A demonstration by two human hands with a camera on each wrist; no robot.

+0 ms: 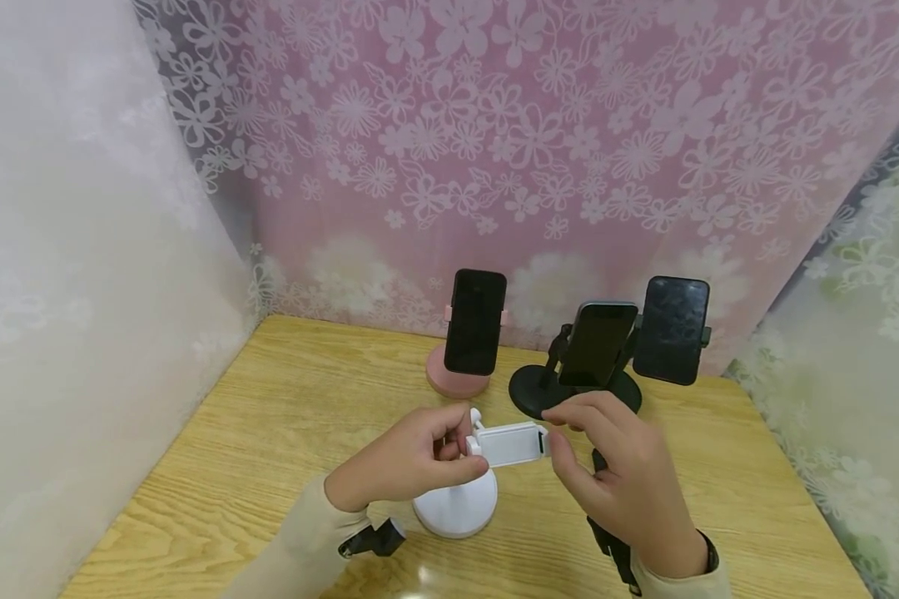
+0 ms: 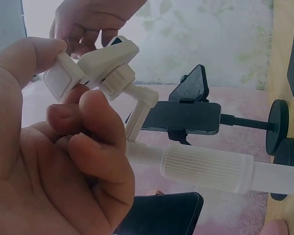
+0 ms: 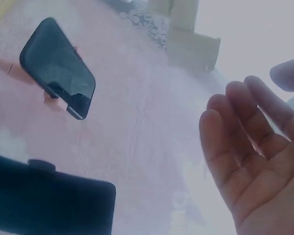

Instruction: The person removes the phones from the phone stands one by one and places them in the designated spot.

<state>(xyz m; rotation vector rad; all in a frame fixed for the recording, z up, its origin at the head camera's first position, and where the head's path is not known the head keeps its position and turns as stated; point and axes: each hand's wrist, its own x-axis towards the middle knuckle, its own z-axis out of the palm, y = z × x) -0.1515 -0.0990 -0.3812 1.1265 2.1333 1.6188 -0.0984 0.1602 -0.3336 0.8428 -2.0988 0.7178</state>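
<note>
A white phone stand stands between the two hands, its clamp raised above a round white base. My left hand pinches the clamp's left end between thumb and fingers. The left wrist view shows the thumb pressed on that white end piece, with the ribbed stem running to the right. Beside the clamp's right end is my right hand, fingers loosely bent. Nothing lies between its fingers in the right wrist view, where the palm faces the camera.
Behind the hands, a black phone sits in a pink stand. Right of it, two more phones, one tilted and one more upright, are held in black stands. A flowered pink curtain hangs behind the wooden table.
</note>
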